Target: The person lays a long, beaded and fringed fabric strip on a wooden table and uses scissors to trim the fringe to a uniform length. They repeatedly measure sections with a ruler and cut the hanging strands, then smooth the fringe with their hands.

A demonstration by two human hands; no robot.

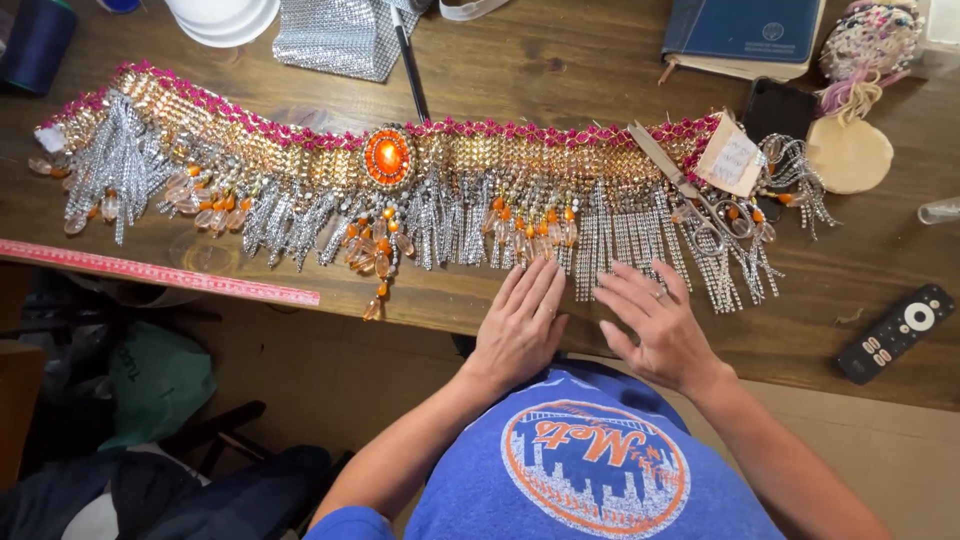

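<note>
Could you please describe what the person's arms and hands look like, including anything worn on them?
Both arms are bare from the elbow down. The left hand wears nothing visible. The right hand has a thin ring on one finger. Short blue T-shirt sleeves begin above the elbows.

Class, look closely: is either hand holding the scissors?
No. The scissors lie on the beaded belt; left hand and right hand rest flat, empty.

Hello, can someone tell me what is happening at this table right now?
A person sits at a wooden table with a long beaded belt spread across it. It has a pink upper edge, an orange stone in the middle and hanging silver fringe. The left hand and right hand lie flat and open at the table's near edge, fingertips at the fringe ends. Scissors rest on the belt.
</note>
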